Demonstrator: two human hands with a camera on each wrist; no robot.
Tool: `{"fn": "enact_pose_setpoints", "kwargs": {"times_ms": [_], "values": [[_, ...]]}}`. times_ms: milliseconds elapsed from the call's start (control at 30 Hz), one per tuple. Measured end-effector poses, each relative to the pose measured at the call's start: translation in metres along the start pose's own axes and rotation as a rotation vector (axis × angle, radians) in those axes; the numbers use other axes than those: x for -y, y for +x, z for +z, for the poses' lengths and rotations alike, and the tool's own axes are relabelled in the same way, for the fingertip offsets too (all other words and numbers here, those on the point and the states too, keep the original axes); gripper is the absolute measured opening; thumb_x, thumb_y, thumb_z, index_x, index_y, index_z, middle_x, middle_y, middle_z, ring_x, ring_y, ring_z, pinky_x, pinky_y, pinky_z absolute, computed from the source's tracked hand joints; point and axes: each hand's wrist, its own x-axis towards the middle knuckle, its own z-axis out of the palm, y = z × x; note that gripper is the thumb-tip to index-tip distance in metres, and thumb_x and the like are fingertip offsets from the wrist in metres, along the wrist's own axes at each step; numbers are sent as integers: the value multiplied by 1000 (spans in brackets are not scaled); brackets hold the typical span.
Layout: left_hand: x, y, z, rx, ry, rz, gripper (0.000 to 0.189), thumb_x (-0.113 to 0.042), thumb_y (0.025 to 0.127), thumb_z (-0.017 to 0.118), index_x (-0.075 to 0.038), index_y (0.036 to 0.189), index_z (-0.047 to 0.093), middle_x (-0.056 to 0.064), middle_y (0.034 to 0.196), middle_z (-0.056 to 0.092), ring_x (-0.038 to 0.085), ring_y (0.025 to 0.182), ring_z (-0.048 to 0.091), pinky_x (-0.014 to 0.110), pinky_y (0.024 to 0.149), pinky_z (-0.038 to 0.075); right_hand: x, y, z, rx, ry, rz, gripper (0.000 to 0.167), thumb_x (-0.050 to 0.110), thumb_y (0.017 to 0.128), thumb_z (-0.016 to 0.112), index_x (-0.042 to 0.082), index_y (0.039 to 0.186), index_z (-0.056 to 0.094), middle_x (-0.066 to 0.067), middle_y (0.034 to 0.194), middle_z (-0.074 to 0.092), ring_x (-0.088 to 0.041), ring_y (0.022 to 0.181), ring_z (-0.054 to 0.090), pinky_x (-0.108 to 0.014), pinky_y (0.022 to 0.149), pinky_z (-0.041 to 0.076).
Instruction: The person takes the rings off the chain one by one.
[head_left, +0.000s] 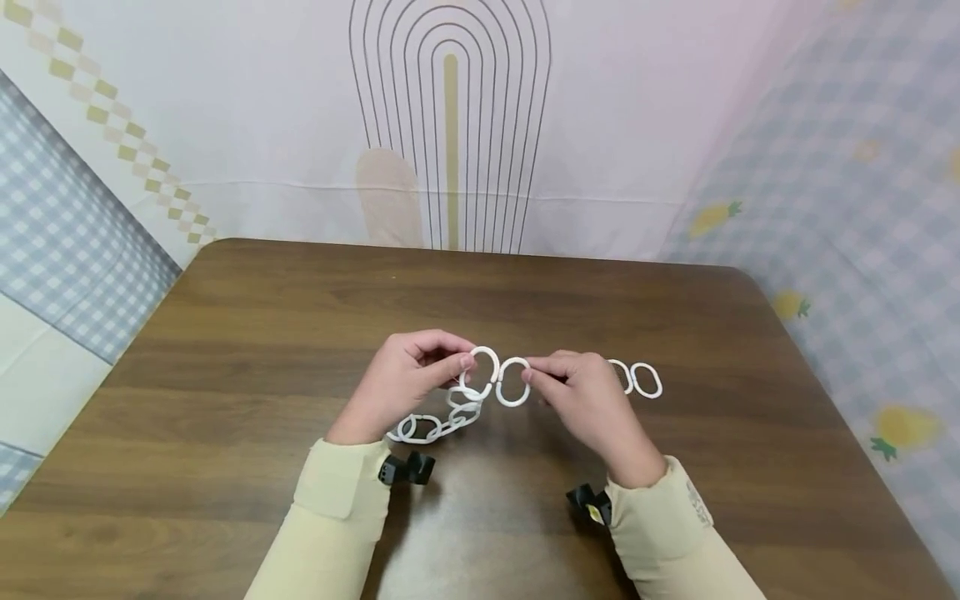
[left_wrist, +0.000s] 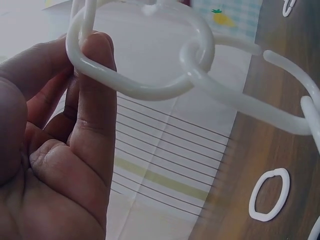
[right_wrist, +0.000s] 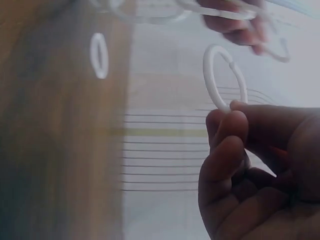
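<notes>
My left hand [head_left: 397, 379] pinches the end link of a white plastic chain [left_wrist: 135, 92] between thumb and fingertips. The chain's other linked ovals [head_left: 453, 427] trail down from it toward the table, partly behind the wrist. Between the thumb and forefinger of my right hand [head_left: 588, 396] is a single oval white link [right_wrist: 210, 75], held upright by its edge, with a small split near its top. In the head view the two held links stand side by side, their edges very close; the right wrist view shows the single link apart from the chain.
Two loose white links lie on the brown wooden table [head_left: 300, 308] beyond my right hand, one a full oval [head_left: 651, 396], the other [head_left: 621, 362] partly hidden by the hand. A patterned cloth [head_left: 637, 125] hangs behind the table's far edge.
</notes>
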Motion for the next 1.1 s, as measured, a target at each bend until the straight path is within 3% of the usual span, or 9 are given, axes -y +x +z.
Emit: {"fn": "enact_pose_setpoints", "kwargs": {"times_ms": [133, 367, 867, 1100], "values": [[-1, -2, 0, 0, -5, 6, 11, -14, 93, 74, -9, 103, 76, 17, 91, 71, 29, 82, 68, 50, 83, 57, -3, 13, 12, 53, 11, 92, 15, 15, 93, 70, 8, 101, 80, 3, 66, 67, -8, 63, 59, -29, 64, 48], [-2, -3, -1, -1, -16, 12, 13, -12, 92, 74, -6, 104, 76, 10, 94, 74, 18, 81, 69, 48, 82, 58, -10, 35, 30, 150, 13, 229, 13, 15, 94, 70, 8, 96, 80, 4, 64, 67, -10, 60, 63, -26, 59, 48], [-7, -3, -5, -6, -24, 44, 21, -9, 92, 73, 4, 108, 73, 10, 95, 74, 15, 80, 69, 32, 76, 59, -12, 63, 50, 239, 53, 352, 11, 11, 92, 71, 7, 89, 80, -2, 61, 69, -12, 53, 65, -20, 50, 49], [-8, -4, -6, -9, -46, 47, 18, -9, 92, 73, 1, 107, 74, 13, 96, 74, 19, 81, 69, 32, 76, 59, -18, 67, 59, 241, 46, 390, 9, 9, 90, 72, 6, 85, 79, -3, 61, 69, -10, 51, 64, -20, 50, 50]]}}
